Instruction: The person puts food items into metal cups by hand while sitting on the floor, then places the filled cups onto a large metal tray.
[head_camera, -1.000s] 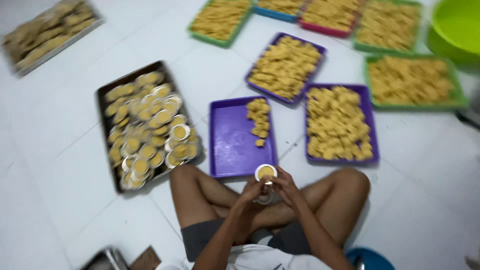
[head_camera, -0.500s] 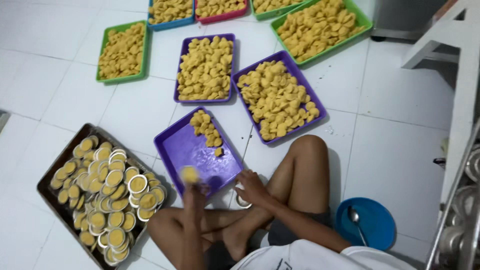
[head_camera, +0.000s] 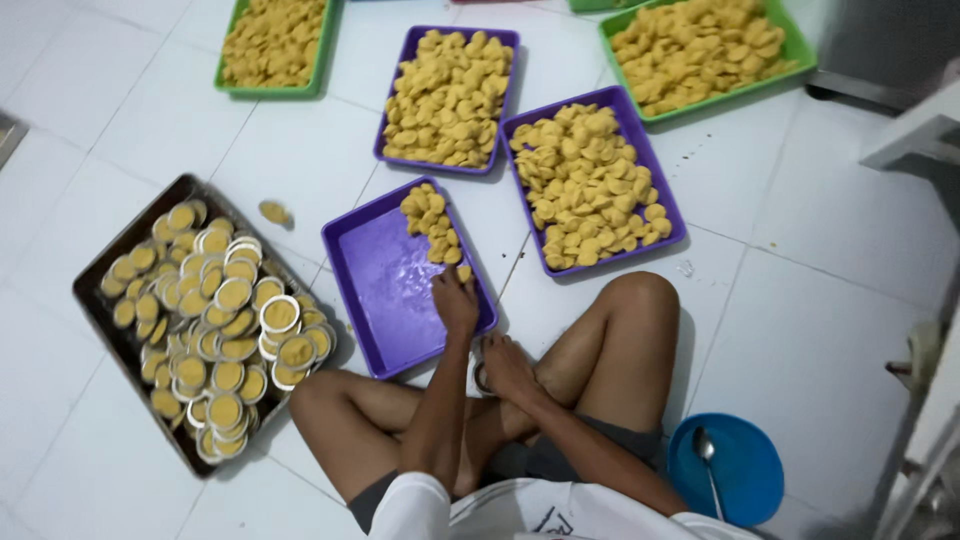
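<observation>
**Cross-legged on white tile, sorting yellow pastries**

White tiled floor spread with trays. Dark rectangular metal tray near left edge, heaped with small round tins of yellow filling. Full purple plastic tray of yellow pastry pieces toward the middle, touching a second full purple tray beyond; green plastic trays of the same along the far edge. Nearly bare purple plastic tray just ahead of the knees, a short row of yellow pastry pieces in its far right corner. Round blue plastic lid with metal spoon by the near right edge. Left hand resting on the near purple tray's right rim, fingers down by the row; grasp impossible to tell. Right hand low between the shins, curled around a small round tin, mostly hidden. One stray pastry piece on bare tile between dark tray and purple tray.
</observation>
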